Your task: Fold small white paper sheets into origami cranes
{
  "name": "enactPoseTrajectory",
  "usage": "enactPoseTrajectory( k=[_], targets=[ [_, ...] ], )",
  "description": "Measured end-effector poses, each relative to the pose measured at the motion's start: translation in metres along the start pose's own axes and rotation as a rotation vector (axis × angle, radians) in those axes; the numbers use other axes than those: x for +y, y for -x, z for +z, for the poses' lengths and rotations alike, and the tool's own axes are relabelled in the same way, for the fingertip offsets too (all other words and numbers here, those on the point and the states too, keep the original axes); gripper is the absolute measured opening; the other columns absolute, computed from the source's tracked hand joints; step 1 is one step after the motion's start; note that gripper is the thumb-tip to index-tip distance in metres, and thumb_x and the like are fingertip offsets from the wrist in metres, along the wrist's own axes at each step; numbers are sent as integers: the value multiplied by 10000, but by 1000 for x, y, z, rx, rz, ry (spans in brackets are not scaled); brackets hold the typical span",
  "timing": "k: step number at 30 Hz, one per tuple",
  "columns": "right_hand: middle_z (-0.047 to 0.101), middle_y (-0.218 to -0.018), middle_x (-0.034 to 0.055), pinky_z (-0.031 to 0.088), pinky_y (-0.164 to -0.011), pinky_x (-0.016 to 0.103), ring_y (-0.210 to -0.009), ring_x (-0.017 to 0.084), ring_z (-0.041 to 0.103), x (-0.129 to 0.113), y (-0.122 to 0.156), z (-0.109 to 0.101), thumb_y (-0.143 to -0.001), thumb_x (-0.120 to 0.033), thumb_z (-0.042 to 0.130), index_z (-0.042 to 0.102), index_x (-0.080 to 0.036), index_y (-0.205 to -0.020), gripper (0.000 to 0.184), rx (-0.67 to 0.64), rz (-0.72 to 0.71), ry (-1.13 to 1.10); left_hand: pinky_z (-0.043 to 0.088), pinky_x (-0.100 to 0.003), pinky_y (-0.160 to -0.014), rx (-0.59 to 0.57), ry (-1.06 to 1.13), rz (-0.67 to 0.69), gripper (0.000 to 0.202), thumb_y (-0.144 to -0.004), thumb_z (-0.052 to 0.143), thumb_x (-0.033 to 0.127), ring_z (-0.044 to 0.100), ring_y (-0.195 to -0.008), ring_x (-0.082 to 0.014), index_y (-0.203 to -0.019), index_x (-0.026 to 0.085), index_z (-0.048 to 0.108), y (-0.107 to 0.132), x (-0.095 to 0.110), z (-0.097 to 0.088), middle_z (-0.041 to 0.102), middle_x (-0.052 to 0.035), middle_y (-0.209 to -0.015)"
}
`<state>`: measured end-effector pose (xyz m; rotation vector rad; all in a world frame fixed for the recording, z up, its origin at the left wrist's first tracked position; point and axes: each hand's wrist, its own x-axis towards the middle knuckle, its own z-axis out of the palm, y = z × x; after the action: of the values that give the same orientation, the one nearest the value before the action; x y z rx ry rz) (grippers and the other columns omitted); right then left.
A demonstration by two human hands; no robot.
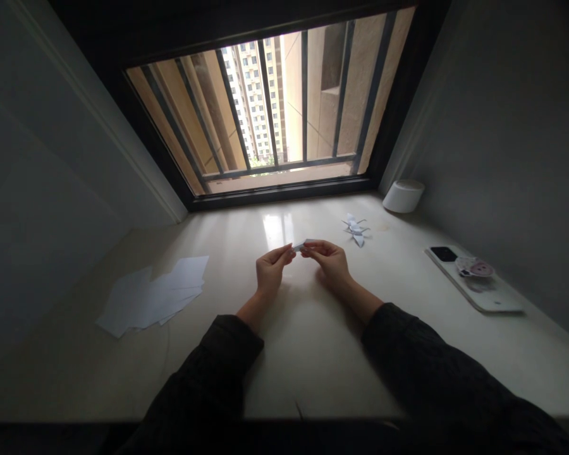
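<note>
A small piece of folded paper (299, 246) is held between my two hands, just above the pale windowsill top. My left hand (271, 268) pinches its left end between thumb and fingers. On the other side, my right hand (329, 258) grips the right end with thumb and forefinger. The fingers cover much of the paper, so its exact folded shape is hard to make out. Beyond my right hand lie folded paper cranes (356, 230), close together on the surface.
Several loose white paper sheets (156, 294) overlap at the left. A phone (474, 281) with a cartoon grip lies at the right. A white cylindrical object (403, 196) stands in the far right corner, near the dark-framed, barred window (284, 201). Walls rise on both sides.
</note>
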<state>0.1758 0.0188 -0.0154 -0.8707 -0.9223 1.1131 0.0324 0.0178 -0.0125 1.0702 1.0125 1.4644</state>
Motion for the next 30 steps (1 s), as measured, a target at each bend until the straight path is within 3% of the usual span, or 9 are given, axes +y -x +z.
enactPoseTrajectory(
  k=[7, 12, 16, 18, 30],
  targets=[
    [739, -801, 48, 568, -707, 370, -634, 176, 673, 1, 1, 2, -573, -350, 824, 718, -187, -739, 255, 15, 8, -29, 541, -356, -789, 4, 0, -13, 365, -651, 784, 342, 702, -778, -198, -954, 147, 728, 1, 3, 1, 742, -95, -850],
    [738, -799, 50, 571, -720, 389, -647, 191, 680, 0, 5, 5, -547, -347, 832, 720, -186, -757, 288, 93, 10, -45, 516, -380, -853, -58, -1, -46, 673, -613, 819, 315, 696, -839, -204, -1232, 192, 585, 2, 6, 1, 744, -69, -840],
    [734, -754, 40, 562, -735, 397, -666, 197, 684, 0, 8, 7, -558, -316, 829, 717, -193, -743, 249, 71, 6, -36, 511, -363, -831, -128, -52, -114, 383, -618, 805, 341, 684, -851, -216, -929, 136, 717, 3, 4, 2, 739, -106, -878],
    [734, -748, 37, 561, -740, 403, -673, 201, 685, 0, 10, 8, -567, -311, 823, 714, -195, -738, 234, 49, 6, -30, 513, -356, -808, -108, -67, -117, 302, -629, 790, 363, 680, -816, -207, -814, 131, 732, 4, 3, 3, 738, -102, -841],
    [741, -750, 34, 559, -745, 382, -682, 192, 686, 2, 9, 7, -581, -294, 819, 727, -197, -760, 223, 18, 4, -52, 500, -389, -862, -43, 41, -199, 310, -608, 787, 358, 690, -840, -217, -818, 136, 737, 6, 6, 5, 739, -95, -834]
  ],
)
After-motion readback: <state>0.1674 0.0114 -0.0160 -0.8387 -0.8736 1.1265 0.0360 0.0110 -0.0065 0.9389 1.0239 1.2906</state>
